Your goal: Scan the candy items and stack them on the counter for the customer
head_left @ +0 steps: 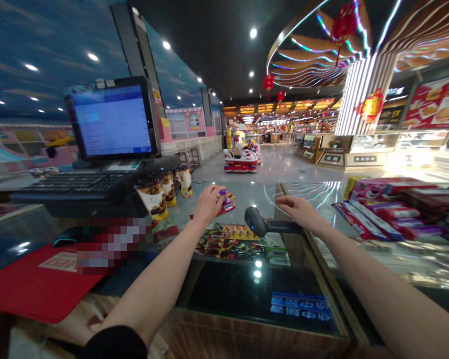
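My left hand point(206, 204) is over the glass counter, thumb and fingers closed on a small purple-wrapped snack point(223, 195). Just beyond it lie more packets with red and purple wrapping point(229, 203), partly hidden by the fingers. To the right, my right hand point(296, 208) reaches over the counter with its fingers stretched out and nothing visible in them. Below that hand a black barcode scanner point(256, 222) rests on the glass, its head pointing left and its handle reaching towards my right wrist. Whether the wrist touches the handle, I cannot tell.
A monitor point(114, 119) and keyboard point(78, 185) stand on the left, with several printed cups point(154, 200) beside them. A red mat point(30, 284) and a mouse point(64, 238) lie nearer. Boxed and bagged snacks point(400, 214) are on the right. Packets show through the glass point(228, 242).
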Motion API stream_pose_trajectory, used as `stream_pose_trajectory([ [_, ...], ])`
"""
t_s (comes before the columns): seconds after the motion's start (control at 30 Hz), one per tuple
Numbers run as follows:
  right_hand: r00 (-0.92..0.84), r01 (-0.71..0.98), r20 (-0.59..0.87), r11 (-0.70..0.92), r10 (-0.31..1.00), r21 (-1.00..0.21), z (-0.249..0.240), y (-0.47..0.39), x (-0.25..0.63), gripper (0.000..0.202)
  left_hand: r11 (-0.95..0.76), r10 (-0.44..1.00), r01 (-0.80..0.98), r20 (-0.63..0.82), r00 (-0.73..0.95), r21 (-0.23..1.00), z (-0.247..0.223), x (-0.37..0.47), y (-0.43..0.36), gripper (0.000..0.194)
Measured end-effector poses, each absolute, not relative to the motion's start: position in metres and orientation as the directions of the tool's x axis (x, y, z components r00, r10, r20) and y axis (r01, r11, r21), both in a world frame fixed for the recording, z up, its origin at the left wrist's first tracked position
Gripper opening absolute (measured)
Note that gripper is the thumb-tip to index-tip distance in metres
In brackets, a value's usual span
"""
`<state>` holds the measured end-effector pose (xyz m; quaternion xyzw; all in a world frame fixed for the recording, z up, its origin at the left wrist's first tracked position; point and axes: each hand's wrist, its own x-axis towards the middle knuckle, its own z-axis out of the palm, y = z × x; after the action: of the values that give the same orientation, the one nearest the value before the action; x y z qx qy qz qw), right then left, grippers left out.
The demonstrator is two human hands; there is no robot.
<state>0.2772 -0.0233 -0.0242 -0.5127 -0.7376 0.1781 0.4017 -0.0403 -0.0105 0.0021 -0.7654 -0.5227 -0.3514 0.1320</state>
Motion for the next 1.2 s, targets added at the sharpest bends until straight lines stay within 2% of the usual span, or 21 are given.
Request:
stream_pose_trajectory([
  [0.27,-0.148,0.598,0.433,0.429,0.889,-0.677,-0.027,-0.021,0.276,0.029,-0.461,0.747,0.706,0.665,-0.019,0.538,0.011,-0.023,-0.016,0.027],
  [0.53,-0.134,0.555,0.446,0.44,0.885,-0.706,-0.021,-0.026,0.27,0.03,-0.524,0.805,0.427,0.593,-0.036,0.737,0.007,-0.005,-0.012,0.025],
  [0.7,-0.123,0.489,0.479,0.473,0.869,-0.733,-0.019,-0.027,0.264,0.033,-0.559,0.817,0.288,0.575,0.033,0.778,0.004,0.007,-0.009,0.025],
  [1.2,-0.163,0.34,0.619,0.633,0.768,-0.696,-0.013,-0.028,0.241,0.037,-0.528,0.844,0.117,0.504,0.182,0.841,0.007,0.031,-0.025,0.029],
])
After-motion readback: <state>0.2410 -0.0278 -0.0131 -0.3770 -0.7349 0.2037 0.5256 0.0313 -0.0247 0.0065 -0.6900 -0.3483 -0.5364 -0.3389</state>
